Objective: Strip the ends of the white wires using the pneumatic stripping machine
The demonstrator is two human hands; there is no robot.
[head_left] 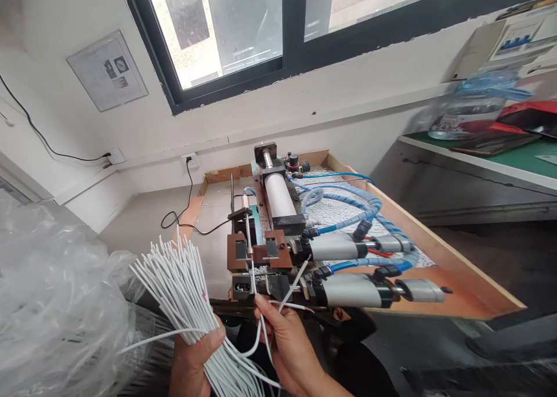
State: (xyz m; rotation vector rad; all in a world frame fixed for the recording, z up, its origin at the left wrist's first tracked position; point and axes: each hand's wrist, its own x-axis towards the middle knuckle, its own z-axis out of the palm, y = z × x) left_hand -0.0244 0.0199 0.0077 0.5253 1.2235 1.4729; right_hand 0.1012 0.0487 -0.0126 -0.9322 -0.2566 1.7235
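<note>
My left hand [198,353] is wrapped round a thick bundle of white cables [178,281], whose cut ends fan out up and to the left. One loose cable lies across the bundle above my thumb. My right hand [287,339] pinches a white cable [253,278] near its end, and that end points into the gap of the pneumatic machine [261,252] between its brown jaw plates. Two more cable ends stick out past my right fingers toward the right, with a little reddish wire showing at their tips.
Silver air cylinders [343,287] and blue air hoses [365,205] sit right of the jaws, within a wooden-edged tray [474,275] holding many white scraps. Clear plastic wrapping [56,298] fills the left side. A green-topped shelf [522,153] carries a plastic jar [465,112].
</note>
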